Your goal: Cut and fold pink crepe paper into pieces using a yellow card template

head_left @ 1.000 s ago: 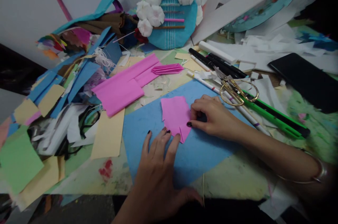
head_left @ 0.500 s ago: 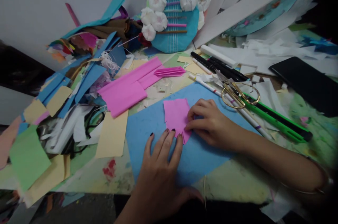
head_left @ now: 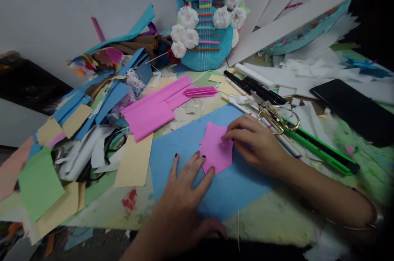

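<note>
A small folded pink paper piece (head_left: 215,150) lies on a blue paper sheet (head_left: 184,142) in the middle of the table. My left hand (head_left: 184,195) rests flat on the blue sheet, its fingertips pressing the pink piece's lower left edge. My right hand (head_left: 258,146) comes in from the right, and its fingertips press on the piece's upper right edge. Neither hand lifts the paper.
Gold-handled scissors (head_left: 273,115), a green cutter (head_left: 320,146) and black markers (head_left: 252,82) lie right of my hands. A black phone (head_left: 353,109) is further right. Pink crepe paper (head_left: 154,107), blue and yellow scraps (head_left: 92,105) lie left. A blue paper guitar with white flowers (head_left: 206,35) stands behind.
The pink piece has turned and shifted slightly right on the blue sheet. My right fingertips moved from its right side to its upper right edge. The view tilted down a little.
</note>
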`<state>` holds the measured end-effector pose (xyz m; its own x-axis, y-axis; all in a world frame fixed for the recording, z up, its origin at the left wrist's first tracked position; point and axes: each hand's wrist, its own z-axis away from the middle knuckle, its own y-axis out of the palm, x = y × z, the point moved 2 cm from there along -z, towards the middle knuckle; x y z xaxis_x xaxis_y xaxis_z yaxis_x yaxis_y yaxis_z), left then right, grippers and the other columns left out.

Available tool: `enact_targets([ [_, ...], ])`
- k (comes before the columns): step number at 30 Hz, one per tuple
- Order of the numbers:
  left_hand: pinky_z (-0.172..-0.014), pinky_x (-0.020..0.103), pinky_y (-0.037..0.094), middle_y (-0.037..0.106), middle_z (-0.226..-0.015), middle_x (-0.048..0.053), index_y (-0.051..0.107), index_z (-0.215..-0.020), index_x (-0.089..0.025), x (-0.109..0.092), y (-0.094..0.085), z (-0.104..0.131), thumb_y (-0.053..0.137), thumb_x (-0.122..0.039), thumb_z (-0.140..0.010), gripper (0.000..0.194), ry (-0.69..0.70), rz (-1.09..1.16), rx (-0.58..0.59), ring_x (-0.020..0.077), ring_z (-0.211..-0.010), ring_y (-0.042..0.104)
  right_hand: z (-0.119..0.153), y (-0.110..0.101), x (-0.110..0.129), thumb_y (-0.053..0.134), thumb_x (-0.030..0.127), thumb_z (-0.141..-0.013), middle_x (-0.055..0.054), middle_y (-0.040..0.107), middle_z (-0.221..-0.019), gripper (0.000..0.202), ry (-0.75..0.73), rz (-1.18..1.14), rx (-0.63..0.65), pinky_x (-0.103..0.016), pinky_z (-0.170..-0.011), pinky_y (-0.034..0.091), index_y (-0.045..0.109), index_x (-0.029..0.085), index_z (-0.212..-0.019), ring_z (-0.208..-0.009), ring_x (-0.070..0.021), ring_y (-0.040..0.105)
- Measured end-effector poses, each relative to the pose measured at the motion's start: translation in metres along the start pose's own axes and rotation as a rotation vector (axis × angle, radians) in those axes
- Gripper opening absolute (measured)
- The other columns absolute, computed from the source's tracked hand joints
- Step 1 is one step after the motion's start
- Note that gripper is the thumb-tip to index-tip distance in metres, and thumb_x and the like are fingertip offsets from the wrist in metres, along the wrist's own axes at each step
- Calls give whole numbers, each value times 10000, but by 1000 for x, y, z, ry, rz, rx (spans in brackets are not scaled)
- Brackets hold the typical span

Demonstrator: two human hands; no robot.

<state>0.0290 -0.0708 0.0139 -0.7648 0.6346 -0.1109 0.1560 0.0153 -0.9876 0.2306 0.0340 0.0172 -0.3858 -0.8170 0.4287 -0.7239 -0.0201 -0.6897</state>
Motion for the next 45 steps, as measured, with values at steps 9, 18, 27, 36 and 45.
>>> enact_targets([
  [9,-1074,760,113,492,-1418,152,471,-1150,-209,79,-23,-26,561,-543,-859,452,214,114,118,360,-1415,267,2,-6,-29,436,-60,-674,-91,621,-1099,501,45,56,272,-420,-873,447,717,185,-1009,-1022,-236,525],
  [18,-1131,639,162,564,-1348,133,524,-1015,-200,107,-15,-64,644,-485,-823,365,280,206,43,314,-1402,318,-2,-3,-23,527,158,-908,-79,682,-956,320,65,-85,272,-334,-790,445,616,172,-1215,-898,-181,574],
  [27,-1026,563,375,625,-1215,173,515,-1175,-146,83,-20,-64,662,-380,-814,455,400,135,-219,319,-1235,509,-5,-10,-13,550,175,-899,-63,677,-858,152,0,-111,150,-326,-770,436,695,156,-939,-831,-157,562],
  [36,-711,374,522,710,-839,104,602,-937,-115,54,-20,-56,537,-70,-871,103,561,-13,-433,216,-834,637,-5,-13,-6,577,152,-851,-65,621,-847,81,-85,-60,155,-370,-796,421,633,144,-909,-858,-181,501],
  [45,-806,377,522,678,-924,92,588,-965,-149,68,-11,-54,539,-46,-851,161,411,303,-271,182,-887,621,-3,-8,-6,504,31,-859,-107,515,-1160,321,-97,-78,282,-388,-933,404,638,184,-1108,-1105,-202,440],
])
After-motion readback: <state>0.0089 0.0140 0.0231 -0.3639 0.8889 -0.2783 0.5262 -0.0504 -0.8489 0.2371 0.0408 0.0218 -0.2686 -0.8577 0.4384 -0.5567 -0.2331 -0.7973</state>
